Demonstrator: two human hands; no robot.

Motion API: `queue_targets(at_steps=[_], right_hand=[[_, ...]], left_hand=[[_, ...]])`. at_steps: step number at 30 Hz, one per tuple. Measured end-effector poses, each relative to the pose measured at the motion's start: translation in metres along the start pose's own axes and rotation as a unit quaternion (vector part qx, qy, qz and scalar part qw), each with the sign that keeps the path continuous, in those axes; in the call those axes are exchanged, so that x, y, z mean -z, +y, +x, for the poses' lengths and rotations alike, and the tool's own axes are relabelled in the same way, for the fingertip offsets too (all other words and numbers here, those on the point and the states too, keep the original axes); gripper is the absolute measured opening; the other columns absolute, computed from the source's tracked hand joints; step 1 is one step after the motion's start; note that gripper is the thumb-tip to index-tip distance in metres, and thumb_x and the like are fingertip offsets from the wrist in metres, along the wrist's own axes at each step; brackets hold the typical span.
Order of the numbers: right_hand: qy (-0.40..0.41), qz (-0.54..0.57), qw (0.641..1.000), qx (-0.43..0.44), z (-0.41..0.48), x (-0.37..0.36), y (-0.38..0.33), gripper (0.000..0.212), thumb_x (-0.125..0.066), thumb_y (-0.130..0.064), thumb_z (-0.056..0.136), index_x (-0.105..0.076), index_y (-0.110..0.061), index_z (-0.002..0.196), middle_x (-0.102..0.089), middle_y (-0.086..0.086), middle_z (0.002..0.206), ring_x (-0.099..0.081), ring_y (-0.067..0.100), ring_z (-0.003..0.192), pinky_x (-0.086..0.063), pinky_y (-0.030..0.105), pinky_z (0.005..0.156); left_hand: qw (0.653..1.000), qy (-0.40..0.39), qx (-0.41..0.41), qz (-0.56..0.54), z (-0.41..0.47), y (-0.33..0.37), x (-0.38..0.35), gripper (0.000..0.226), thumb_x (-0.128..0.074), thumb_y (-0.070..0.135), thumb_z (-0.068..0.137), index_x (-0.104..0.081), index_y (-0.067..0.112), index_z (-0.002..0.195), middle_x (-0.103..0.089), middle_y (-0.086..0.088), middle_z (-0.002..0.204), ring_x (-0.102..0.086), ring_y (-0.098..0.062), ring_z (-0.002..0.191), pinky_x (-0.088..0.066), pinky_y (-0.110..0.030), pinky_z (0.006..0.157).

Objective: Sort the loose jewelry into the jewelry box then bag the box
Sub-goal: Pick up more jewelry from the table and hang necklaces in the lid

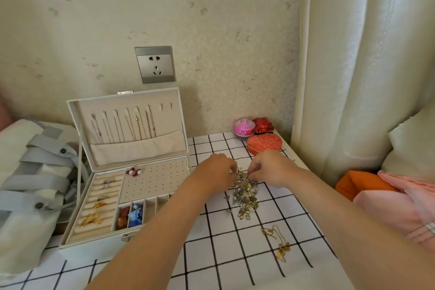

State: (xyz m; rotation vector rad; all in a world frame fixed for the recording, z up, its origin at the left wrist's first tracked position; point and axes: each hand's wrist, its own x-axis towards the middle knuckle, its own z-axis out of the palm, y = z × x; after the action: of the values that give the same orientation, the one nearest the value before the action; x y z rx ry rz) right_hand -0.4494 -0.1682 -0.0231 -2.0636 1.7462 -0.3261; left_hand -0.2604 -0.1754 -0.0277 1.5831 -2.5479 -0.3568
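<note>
A white jewelry box (98,241) stands open on the left of the checked table, lid upright with several chains hanging inside. Its tray holds rings, a gold bow brooch (90,219), red and pearl earrings (133,171) and coloured stones. A pile of loose jewelry (244,195) in silver and gold lies right of the box. My left hand (215,172) and my right hand (270,167) meet at the far end of the pile, fingertips pinching small pieces there. A gold necklace (279,241) lies apart, nearer to me.
A grey and white bag (35,172) lies left of the box. Three small cases, pink (243,126), red (264,125) and an orange heart-shaped one (264,143), sit at the table's far right corner. A padded headboard and pink and orange cloth border the right side.
</note>
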Motion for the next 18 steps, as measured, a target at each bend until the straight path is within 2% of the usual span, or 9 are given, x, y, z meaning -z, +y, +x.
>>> queue_targets(at_steps=[3, 8, 10, 13, 16, 18], right_hand=[[-0.011, 0.01, 1.0, -0.011, 0.0, 0.001, 0.0, 0.014, -0.077, -0.024, 0.085, -0.076, -0.023, 0.098, -0.062, -0.017, 0.084, -0.064, 0.011, 0.092, -0.054, 0.03, 0.083], [-0.016, 0.002, 1.0, -0.006, 0.004, -0.006, -0.007, 0.025, -0.062, -0.026, 0.093, -0.071, -0.026, 0.116, -0.067, -0.005, 0.109, -0.063, 0.018, 0.103, -0.054, 0.037, 0.091], [-0.013, -0.016, 1.0, 0.013, 0.005, -0.006, -0.009, 0.021, -0.067, -0.032, 0.091, -0.075, -0.028, 0.11, -0.071, -0.007, 0.104, -0.065, 0.015, 0.096, -0.055, 0.037, 0.087], [-0.009, 0.011, 1.0, 0.011, 0.006, -0.005, -0.01, 0.012, -0.076, -0.03, 0.085, -0.079, -0.028, 0.096, -0.073, -0.011, 0.089, -0.066, 0.009, 0.086, -0.057, 0.034, 0.081], [0.007, 0.059, 0.998, -0.002, 0.008, -0.004, -0.011, 0.006, -0.08, -0.025, 0.081, -0.077, -0.027, 0.086, -0.071, -0.012, 0.082, -0.066, 0.008, 0.081, -0.057, 0.031, 0.077], [0.018, 0.098, 0.995, -0.005, 0.009, -0.003, -0.011, 0.006, -0.079, -0.021, 0.082, -0.077, -0.027, 0.083, -0.072, -0.009, 0.081, -0.066, 0.006, 0.075, -0.054, 0.024, 0.068]], left_hand=[[1.0, 0.011, 0.013, 0.001, 0.0, 0.001, 0.0, 0.02, -0.059, 0.031, 0.093, -0.068, 0.022, 0.108, -0.06, 0.001, 0.105, -0.057, -0.02, 0.101, -0.053, -0.038, 0.085], [1.0, 0.023, 0.005, -0.004, 0.002, 0.004, -0.003, 0.026, -0.059, 0.033, 0.093, -0.065, 0.027, 0.117, -0.061, 0.001, 0.109, -0.057, -0.02, 0.102, -0.053, -0.04, 0.085], [1.0, 0.023, 0.004, 0.0, 0.003, 0.006, -0.003, 0.022, -0.06, 0.032, 0.093, -0.069, 0.028, 0.113, -0.062, 0.002, 0.106, -0.059, -0.02, 0.1, -0.054, -0.04, 0.084], [0.999, 0.022, 0.025, -0.011, 0.004, 0.005, -0.002, 0.014, -0.064, 0.029, 0.09, -0.071, 0.027, 0.103, -0.062, 0.005, 0.1, -0.06, -0.018, 0.097, -0.054, -0.035, 0.082], [0.999, 0.022, 0.035, -0.029, 0.003, 0.002, -0.001, 0.003, -0.067, 0.027, 0.087, -0.065, 0.027, 0.09, -0.061, 0.006, 0.095, -0.06, -0.017, 0.096, -0.052, -0.032, 0.08], [0.998, 0.021, 0.042, -0.046, 0.002, 0.001, 0.003, 0.007, -0.066, 0.028, 0.087, -0.06, 0.027, 0.084, -0.063, 0.005, 0.095, -0.061, -0.017, 0.094, -0.051, -0.031, 0.078]])
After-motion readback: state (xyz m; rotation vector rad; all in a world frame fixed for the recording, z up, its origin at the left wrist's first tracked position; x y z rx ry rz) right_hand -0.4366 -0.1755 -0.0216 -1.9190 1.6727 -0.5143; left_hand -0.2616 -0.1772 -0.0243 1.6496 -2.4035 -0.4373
